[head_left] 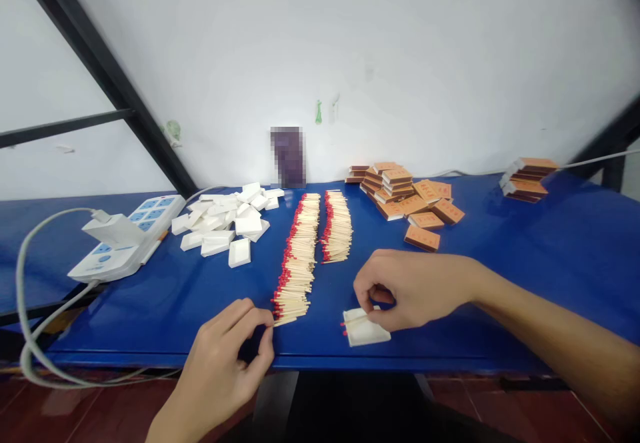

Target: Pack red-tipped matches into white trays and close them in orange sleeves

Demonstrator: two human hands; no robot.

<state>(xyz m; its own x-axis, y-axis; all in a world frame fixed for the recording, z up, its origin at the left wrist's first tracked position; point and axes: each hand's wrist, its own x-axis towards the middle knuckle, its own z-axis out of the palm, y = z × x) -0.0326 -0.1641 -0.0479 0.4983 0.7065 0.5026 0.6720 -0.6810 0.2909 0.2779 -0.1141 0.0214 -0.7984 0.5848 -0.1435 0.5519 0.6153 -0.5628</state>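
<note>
Right hand (420, 287): thumb and forefinger appear to pinch the pale tail of a red-headed wooden matchstick (355, 321) over an open white cardboard tray (367, 337)
Left hand (227, 353): at nine o'clock from that tray; thumb and forefinger tips close together at the near end of a long row of red-headed wooden matches (297, 259); whether they grip one, I cannot tell
Tray: on the glossy blue tabletop (175, 309), near the front edge; two red heads poke over its nine o'clock side; it looks barely stocked
Long row: at ten to eleven o'clock; plentiful, so much seems left
Shorter row of red-headed wooden matches (339, 226): between eleven and twelve o'clock
Loose pile of white cardboard trays (227, 216): ten o'clock; the nearest, face up, shows no matches; these look unused
Heap of orange-brown cardboard matchboxes (400, 186): twelve to one o'clock; perhaps the done share, though their insides are hidden
Separate stack of orange-brown matchboxes (530, 177): towards two o'clock; contents likewise hidden
White plastic power strip with blue sockets (107, 256): between nine and ten o'clock
</note>
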